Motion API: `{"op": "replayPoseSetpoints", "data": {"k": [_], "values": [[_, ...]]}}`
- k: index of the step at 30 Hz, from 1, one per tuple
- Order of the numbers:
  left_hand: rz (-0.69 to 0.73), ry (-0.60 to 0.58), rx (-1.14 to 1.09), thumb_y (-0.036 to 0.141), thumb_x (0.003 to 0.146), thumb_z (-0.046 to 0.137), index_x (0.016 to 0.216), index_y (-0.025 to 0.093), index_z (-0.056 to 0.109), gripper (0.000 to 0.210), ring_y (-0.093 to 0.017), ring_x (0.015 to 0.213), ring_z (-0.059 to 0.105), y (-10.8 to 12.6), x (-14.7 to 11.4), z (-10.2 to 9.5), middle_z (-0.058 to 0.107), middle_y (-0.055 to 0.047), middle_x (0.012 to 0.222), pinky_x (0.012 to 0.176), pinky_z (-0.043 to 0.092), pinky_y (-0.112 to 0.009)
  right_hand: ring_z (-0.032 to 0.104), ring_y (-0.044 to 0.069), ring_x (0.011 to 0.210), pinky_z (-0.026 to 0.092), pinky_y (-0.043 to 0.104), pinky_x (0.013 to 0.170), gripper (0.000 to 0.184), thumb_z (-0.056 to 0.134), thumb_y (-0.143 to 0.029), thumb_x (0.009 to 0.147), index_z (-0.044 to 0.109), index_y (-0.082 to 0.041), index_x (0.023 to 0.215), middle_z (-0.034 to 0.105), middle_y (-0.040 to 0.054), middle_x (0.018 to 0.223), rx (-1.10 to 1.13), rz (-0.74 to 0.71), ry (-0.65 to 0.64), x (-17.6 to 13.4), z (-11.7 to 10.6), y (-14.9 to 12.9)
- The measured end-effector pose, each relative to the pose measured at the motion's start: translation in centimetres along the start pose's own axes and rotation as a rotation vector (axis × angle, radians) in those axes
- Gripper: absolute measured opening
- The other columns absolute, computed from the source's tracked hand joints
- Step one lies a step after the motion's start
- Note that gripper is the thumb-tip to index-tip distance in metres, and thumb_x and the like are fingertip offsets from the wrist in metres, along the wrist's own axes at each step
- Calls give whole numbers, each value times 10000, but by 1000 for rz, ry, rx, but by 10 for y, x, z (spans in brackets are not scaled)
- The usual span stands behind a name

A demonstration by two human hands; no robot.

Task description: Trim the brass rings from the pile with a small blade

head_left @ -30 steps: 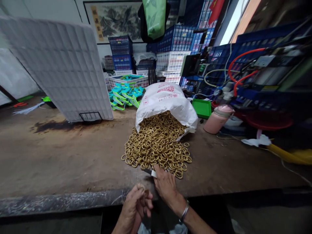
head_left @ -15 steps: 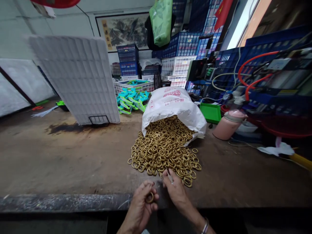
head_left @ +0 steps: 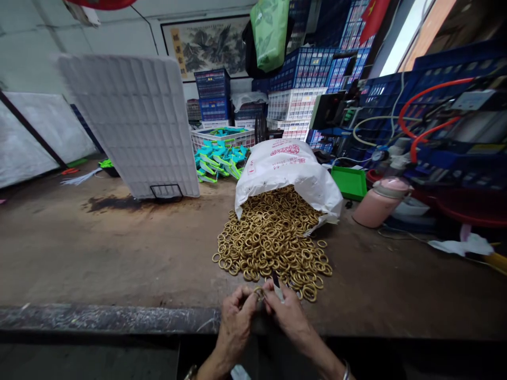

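Compared with half a second ago, the left hand (head_left: 236,315) has come up to meet the right hand (head_left: 288,312), so the two, which were apart, are now fingertip to fingertip over the near side of a worn brown table (head_left: 142,258). Between them is one brass-coloured ring (head_left: 258,290), just in front of a heap of similar rings (head_left: 273,245) that spills from the open mouth of a white sack (head_left: 283,166) with red print. The left thumb and fingers are clamped on the ring. The right hand is closed around a slim tool (head_left: 279,291), pale at the lower part and dark at the tip, which points up and away toward the heap; its thumb and forefinger reach the ring's right side, but whether they pinch it cannot be told. To do this handling well, I would judge, the left hand should hold the ring firmly by its rim, leaving the side being worked exposed, while the right keeps the tool's dark end turned clear of the left fingertips. Small, controlled finger movements seem best, with the wrists low and steady, since a smooth ring could slip or twist.
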State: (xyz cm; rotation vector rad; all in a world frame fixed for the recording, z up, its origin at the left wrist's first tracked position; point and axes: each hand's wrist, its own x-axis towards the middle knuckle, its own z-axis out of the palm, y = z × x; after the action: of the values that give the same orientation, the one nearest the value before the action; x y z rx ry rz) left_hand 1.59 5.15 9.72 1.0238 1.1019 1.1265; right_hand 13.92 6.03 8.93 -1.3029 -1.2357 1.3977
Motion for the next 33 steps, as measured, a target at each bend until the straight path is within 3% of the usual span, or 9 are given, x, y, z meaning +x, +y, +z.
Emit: {"op": "replayPoseSetpoints", "data": {"k": [4, 7, 15, 21, 23, 26, 29, 33], "values": [[178, -30, 313, 303, 759, 540, 597, 162, 584, 220, -126, 563, 442, -1, -1, -8, 520, 3, 567, 560, 341, -224, 400, 91, 546, 328, 206, 511, 269, 448, -447, 789, 510, -187, 766, 458, -44, 597, -222, -113, 5, 2, -3, -3], [198, -53, 379, 289, 763, 527, 609, 164, 577, 205, -128, 579, 430, -3, -2, -10, 499, 4, 579, 570, 332, -227, 416, 102, 612, 336, 212, 567, 243, 440, -393, 794, 492, -183, 684, 464, -35, 637, -323, -167, -12, 2, 0, -4], [-133, -240, 67, 493, 798, 440, 623, 155, 495, 384, -57, 383, 270, 0, -9, -12, 357, 65, 436, 398, 206, -195, 406, 103, 587, 337, 218, 566, 216, 406, -352, 780, 469, -181, 664, 434, -45, 606, -341, -136, 9, 5, 3, -1], [-241, -233, -209, 482, 767, 510, 733, 157, 488, 327, -36, 386, 271, -4, -13, -13, 459, 40, 571, 354, 168, -174, 436, 113, 554, 341, 221, 543, 261, 349, -372, 812, 462, -194, 658, 478, -27, 588, -444, -157, 68, 4, 1, 0], [-257, -208, -255, 478, 762, 521, 750, 163, 477, 318, -30, 384, 258, -5, -13, -12, 458, 43, 593, 348, 155, -170, 438, 116, 545, 325, 224, 537, 228, 340, -321, 808, 464, -198, 661, 488, -21, 587, -570, -198, 102, 3, -2, 4], [-239, -185, -252, 478, 772, 510, 725, 161, 466, 323, -27, 384, 248, -7, -14, -12, 409, 60, 552, 348, 160, -164, 453, 119, 538, 294, 224, 530, 145, 352, -172, 747, 484, -200, 693, 515, -17, 587, -773, -245, 21, -1, -5, 10], [-226, -160, -227, 479, 770, 512, 731, 166, 447, 322, -24, 393, 273, -8, -14, -12, 446, 50, 591, 350, 187, -154, 493, 121, 567, 281, 220, 538, 207, 359, -72, 669, 499, -202, 749, 560, -15, 617, -883, -269, -87, -6, -4, 11], [-232, -135, -182, 494, 757, 519, 737, 177, 425, 332, -22, 382, 278, -8, -12, -11, 461, 54, 589, 345, 203, -148, 524, 131, 592, 260, 227, 536, 268, 364, -44, 644, 508, -197, 809, 593, -5, 644, -988, -266, -98, -11, 1, 9]]}}
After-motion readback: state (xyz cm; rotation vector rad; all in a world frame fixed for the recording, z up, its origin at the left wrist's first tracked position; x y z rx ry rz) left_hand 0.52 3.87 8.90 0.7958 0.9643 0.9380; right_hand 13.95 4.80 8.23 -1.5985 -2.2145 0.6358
